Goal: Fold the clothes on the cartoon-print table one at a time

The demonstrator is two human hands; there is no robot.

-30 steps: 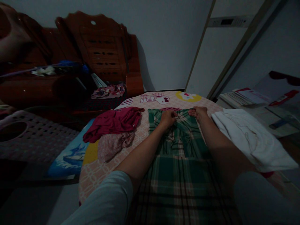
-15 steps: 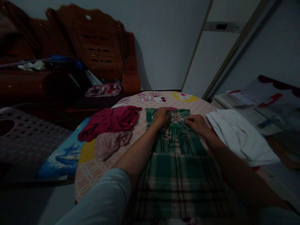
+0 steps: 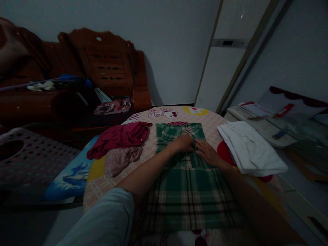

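Cloth [image 3: 188,191] in green plaid lies along the middle of a round table, flat toward the person and creased beneath the hands, with a straight fold edge crossing it just below them. Both hands rest on its upper part, almost meeting. The left hand [image 3: 183,142] is turned back-up, wrist slightly raised, its fingers curled down and in toward the cloth; their tips are hidden, so I cannot tell whether they pinch the fabric. The right hand [image 3: 208,153] lies lower and flatter, palm down, fingers outstretched, only slightly apart, and pointing up and leftward to the left hand's fingertips; they clasp nothing visible. The left forearm slants in from the lower left, bare below a pale sleeve [image 3: 105,212] pushed up to about the elbow; the right forearm, bare and in shadow, angles in from the lower right. Around the hands, the patterned tablecloth [image 3: 214,120] shows. Left of the plaid sit a crumpled crimson garment [image 3: 123,136] and, touching it, a bunched mottled pink cloth [image 3: 119,161]; to the right is folded white fabric [image 3: 253,148]. Beyond stands a carved wooden bench [image 3: 110,63].
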